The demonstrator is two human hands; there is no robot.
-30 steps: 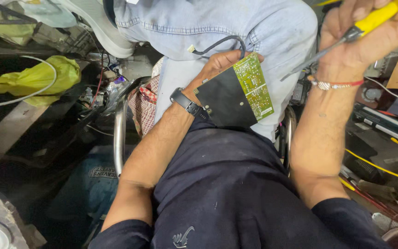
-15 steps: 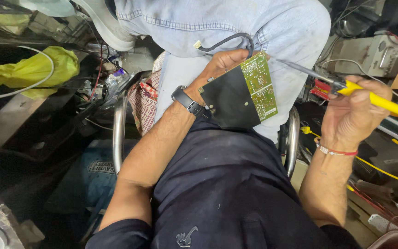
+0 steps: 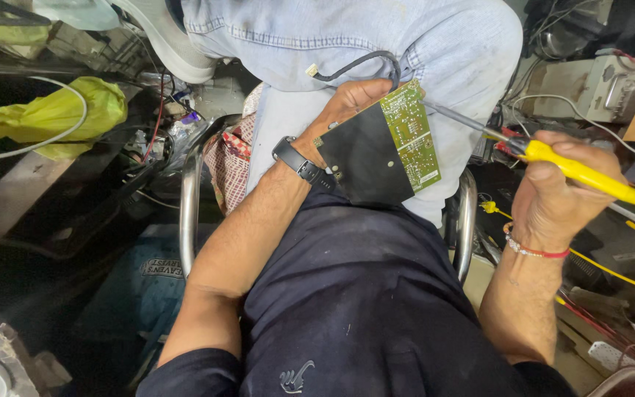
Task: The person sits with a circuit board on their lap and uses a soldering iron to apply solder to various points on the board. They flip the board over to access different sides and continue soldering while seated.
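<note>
My left hand (image 3: 347,103) grips a green circuit board (image 3: 409,136) partly covered by a black sheet (image 3: 361,158), held against my raised knee in light blue jeans (image 3: 420,44). A black cable (image 3: 354,65) loops from behind the board. A black watch sits on my left wrist (image 3: 295,160). My right hand (image 3: 553,191) holds a yellow-handled soldering iron (image 3: 582,173); its thin metal tip (image 3: 442,114) touches the board's right edge.
A chrome chair frame (image 3: 189,206) curves at my left and another tube (image 3: 467,220) at my right. A yellow-green bag (image 3: 60,114) lies at the left. Wires, a beige metal box (image 3: 582,84) and yellow cables (image 3: 611,272) clutter the right side.
My right hand came down from the upper right with the soldering iron, and its tip has moved to the board's edge. My left hand kept the board nearly still.
</note>
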